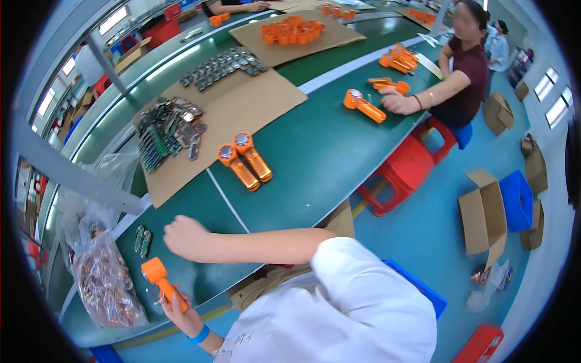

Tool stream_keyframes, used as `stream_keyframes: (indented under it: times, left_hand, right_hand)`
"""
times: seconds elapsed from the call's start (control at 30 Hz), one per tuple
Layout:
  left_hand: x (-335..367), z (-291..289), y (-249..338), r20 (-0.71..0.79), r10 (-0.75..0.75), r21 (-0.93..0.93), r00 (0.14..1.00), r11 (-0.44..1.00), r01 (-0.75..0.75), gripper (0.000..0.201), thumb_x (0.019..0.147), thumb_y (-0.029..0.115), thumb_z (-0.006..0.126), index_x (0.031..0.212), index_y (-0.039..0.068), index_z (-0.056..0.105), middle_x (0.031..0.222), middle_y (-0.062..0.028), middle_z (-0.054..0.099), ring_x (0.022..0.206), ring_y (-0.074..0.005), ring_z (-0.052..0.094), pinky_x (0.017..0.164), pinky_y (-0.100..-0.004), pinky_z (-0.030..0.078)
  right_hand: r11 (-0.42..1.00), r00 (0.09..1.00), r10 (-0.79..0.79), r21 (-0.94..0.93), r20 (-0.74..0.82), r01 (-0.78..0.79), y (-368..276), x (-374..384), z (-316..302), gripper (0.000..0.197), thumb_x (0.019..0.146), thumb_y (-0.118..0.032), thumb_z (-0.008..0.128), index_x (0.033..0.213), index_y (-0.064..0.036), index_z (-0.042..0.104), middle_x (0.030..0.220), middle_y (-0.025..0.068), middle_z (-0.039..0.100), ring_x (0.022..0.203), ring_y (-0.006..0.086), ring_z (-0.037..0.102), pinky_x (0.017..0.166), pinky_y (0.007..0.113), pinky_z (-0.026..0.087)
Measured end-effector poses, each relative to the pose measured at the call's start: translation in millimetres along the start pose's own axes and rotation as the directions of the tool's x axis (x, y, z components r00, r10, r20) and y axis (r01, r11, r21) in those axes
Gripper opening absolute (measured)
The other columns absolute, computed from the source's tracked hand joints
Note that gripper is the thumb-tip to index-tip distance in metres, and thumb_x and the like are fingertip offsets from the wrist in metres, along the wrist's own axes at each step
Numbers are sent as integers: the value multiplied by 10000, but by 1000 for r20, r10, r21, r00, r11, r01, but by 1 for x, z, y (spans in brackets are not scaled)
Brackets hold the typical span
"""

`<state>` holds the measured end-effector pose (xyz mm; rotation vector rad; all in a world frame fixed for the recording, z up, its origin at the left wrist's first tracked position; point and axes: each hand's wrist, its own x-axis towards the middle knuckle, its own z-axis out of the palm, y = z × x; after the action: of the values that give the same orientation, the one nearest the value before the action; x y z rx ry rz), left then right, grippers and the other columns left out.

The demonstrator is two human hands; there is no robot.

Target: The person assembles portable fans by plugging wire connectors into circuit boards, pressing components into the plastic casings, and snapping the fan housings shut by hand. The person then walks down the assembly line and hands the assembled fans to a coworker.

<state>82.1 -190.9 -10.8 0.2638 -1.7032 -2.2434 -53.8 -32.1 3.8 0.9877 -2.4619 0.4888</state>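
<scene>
My left hand, with a blue band at its wrist, grips the handle of an orange round-headed device over the near left of the table. A thin loop that looks like wire shows beside that handle. My right hand is closed, its back toward me and its fingertips hidden, so anything in it cannot be made out. Left of it on the green table lie a few small green circuit boards. Farther off, two similar orange devices lie side by side with shiny round heads.
A clear bag of copper-coloured parts stands at the left. Cardboard bears piled circuit boards. A co-worker at the far right reaches toward more orange parts. A red stool stands beside the table.
</scene>
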Motion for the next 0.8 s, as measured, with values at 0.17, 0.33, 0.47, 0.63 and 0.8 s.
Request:
stream_keyframes:
  times: [0.17, 0.33, 0.47, 0.63, 0.8]
  left_hand:
    - [3, 4, -2, 26, 40, 25, 999, 999, -41, 386, 858, 65, 542, 1225, 11, 434, 1011, -136, 559, 672, -113, 499, 559, -224, 406]
    - [3, 26, -5, 108, 28, -28, 994, 999, -25, 404, 845, 62, 557, 1225, 4, 431, 1012, -139, 561, 696, -124, 506, 600, -238, 420]
    - [-7, 32, -13, 79, 10, 16, 997, 1000, -12, 406, 832, 40, 550, 1221, 0, 440, 1025, -147, 561, 719, -139, 516, 619, -243, 427]
    - [-10, 18, -27, 68, 21, 94, 997, 995, -27, 406, 837, 17, 538, 1232, 1, 446, 1108, -143, 544, 835, -161, 528, 710, -275, 441]
    - [1, 49, -27, 126, 56, 270, 991, 959, -88, 344, 846, 35, 562, 1179, -13, 489, 1107, -104, 527, 928, -174, 520, 810, -292, 427]
  right_hand:
    - [798, 818, 575, -221, 1, -560, 103, -49, -152, 159, 804, -171, 517, 740, -88, 637, 658, 120, 607, 610, 259, 625, 477, 384, 487]
    - [589, 562, 806, -167, 183, -791, 367, -37, -86, 428, 817, -148, 466, 1242, -123, 506, 1214, 172, 539, 1112, 312, 532, 916, 404, 444]
    - [539, 498, 825, -109, 266, -835, 403, -3, -41, 483, 842, -178, 458, 1321, -127, 433, 1320, 168, 457, 1205, 318, 457, 996, 438, 378]
    - [404, 394, 880, 19, 265, -914, 400, 25, -15, 524, 805, -196, 518, 1319, -114, 448, 1322, 148, 462, 1200, 295, 466, 996, 404, 386]
    - [586, 489, 781, -187, 388, -788, 366, -2, -72, 300, 799, -196, 508, 1032, -60, 638, 1089, 161, 606, 1001, 321, 583, 837, 427, 476]
